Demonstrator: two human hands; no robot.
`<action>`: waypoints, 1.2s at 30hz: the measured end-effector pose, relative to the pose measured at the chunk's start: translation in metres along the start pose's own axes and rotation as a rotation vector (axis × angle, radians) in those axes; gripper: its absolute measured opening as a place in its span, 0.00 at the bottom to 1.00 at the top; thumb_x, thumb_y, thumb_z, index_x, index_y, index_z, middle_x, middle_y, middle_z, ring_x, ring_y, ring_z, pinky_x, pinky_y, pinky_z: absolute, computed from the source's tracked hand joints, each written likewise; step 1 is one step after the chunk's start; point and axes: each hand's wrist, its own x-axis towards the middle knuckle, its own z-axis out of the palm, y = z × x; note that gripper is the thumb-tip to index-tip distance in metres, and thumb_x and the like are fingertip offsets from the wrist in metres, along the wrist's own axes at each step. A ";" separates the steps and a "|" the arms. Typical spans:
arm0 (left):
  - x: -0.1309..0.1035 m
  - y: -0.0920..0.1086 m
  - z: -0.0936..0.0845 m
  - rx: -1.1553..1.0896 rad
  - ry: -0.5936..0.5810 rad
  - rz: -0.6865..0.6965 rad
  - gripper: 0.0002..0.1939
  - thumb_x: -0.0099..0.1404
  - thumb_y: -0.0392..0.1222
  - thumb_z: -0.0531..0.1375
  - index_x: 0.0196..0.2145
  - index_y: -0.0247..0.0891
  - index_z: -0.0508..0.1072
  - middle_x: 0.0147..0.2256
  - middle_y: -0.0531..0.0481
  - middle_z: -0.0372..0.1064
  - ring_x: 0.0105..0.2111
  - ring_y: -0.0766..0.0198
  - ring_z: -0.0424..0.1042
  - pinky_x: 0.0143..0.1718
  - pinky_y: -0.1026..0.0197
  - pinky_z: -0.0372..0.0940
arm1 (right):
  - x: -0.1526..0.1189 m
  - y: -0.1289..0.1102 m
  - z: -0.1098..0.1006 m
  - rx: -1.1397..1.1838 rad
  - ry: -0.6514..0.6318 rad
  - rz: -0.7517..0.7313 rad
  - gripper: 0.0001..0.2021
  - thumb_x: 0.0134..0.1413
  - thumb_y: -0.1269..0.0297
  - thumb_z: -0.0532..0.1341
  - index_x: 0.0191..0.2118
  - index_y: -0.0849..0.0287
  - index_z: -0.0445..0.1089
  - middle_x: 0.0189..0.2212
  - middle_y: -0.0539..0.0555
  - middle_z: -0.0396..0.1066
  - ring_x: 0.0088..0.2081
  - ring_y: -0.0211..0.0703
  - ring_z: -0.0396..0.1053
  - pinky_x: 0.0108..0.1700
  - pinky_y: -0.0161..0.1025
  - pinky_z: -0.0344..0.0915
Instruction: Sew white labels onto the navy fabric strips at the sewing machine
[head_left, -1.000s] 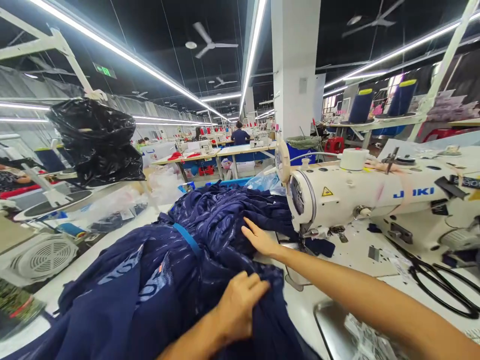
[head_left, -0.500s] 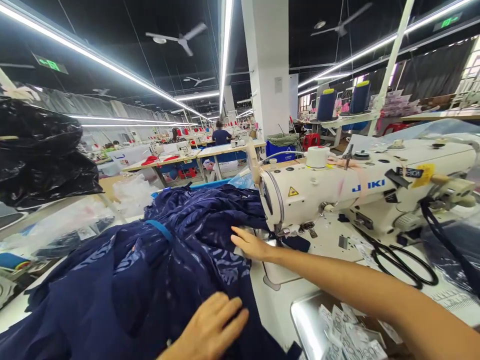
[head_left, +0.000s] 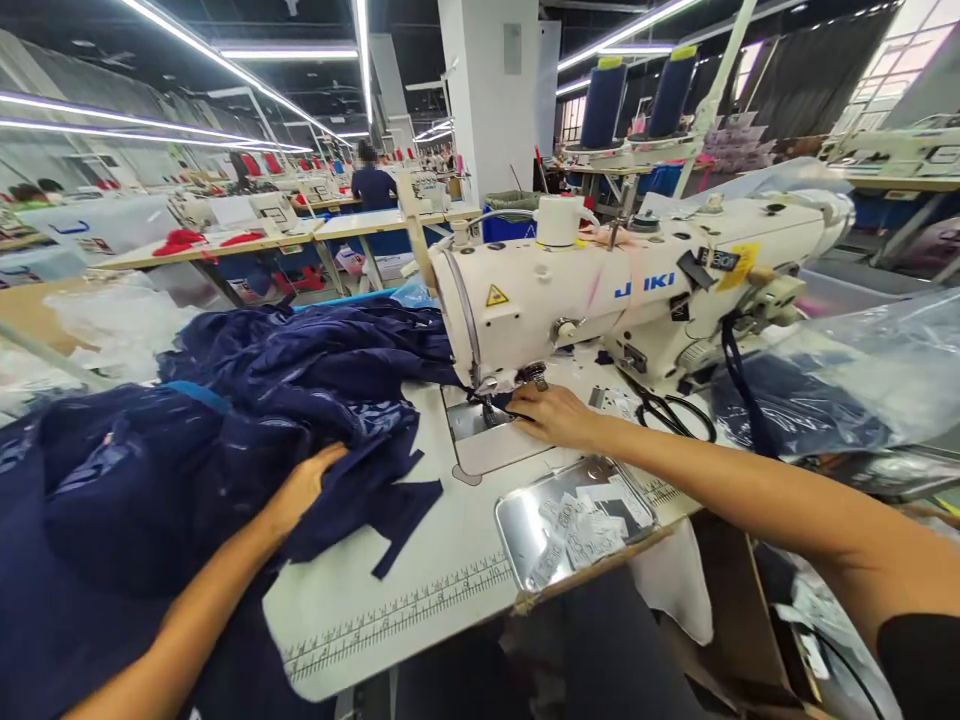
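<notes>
A large heap of navy garments (head_left: 247, 420) with pale printed patches covers the left of the sewing table. My left hand (head_left: 309, 485) is at the heap's near right side, closed on a fold of the navy cloth, its fingertips partly hidden. Beneath the head of the white sewing machine (head_left: 555, 300), my right hand (head_left: 556, 413) reaches in beside the presser foot (head_left: 489, 410). Its fingers are closed on a small piece of navy fabric (head_left: 504, 402), most of which is hidden. Loose navy strips (head_left: 401, 515) hang from the heap onto the tabletop.
A metal tray (head_left: 517, 510) holding several white labels (head_left: 589, 525) lies at the table's front edge. Black scissors (head_left: 679, 415) rest behind my right forearm. A clear plastic bag of dark cloth (head_left: 810, 400) is at the right. Printed rulers (head_left: 397, 620) mark the front edge.
My right hand has moved off the heap to the presser foot. The left hand has gone from above the cloth into its folds. The heap's right side has shifted left, baring tabletop; the view has turned.
</notes>
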 end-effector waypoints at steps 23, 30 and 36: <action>-0.055 0.113 0.042 0.156 -0.198 0.224 0.15 0.62 0.43 0.50 0.43 0.44 0.72 0.47 0.50 0.68 0.46 0.61 0.68 0.48 0.61 0.63 | -0.065 -0.031 -0.059 0.421 -0.458 0.039 0.08 0.47 0.70 0.61 0.37 0.60 0.67 0.30 0.51 0.64 0.27 0.36 0.61 0.28 0.33 0.54; -0.055 0.134 0.040 0.187 -0.310 0.235 0.18 0.62 0.36 0.47 0.47 0.41 0.69 0.51 0.47 0.64 0.49 0.62 0.65 0.49 0.60 0.61 | -0.075 -0.034 -0.055 0.427 -0.406 0.060 0.04 0.47 0.74 0.57 0.29 0.59 0.62 0.30 0.50 0.61 0.27 0.35 0.59 0.29 0.33 0.53; -0.059 0.135 0.039 0.236 -0.335 0.242 0.21 0.60 0.31 0.45 0.49 0.41 0.66 0.53 0.48 0.61 0.51 0.64 0.62 0.51 0.60 0.60 | -0.078 -0.023 -0.069 0.682 -0.252 0.230 0.05 0.50 0.68 0.55 0.25 0.59 0.60 0.17 0.45 0.57 0.21 0.33 0.56 0.24 0.31 0.51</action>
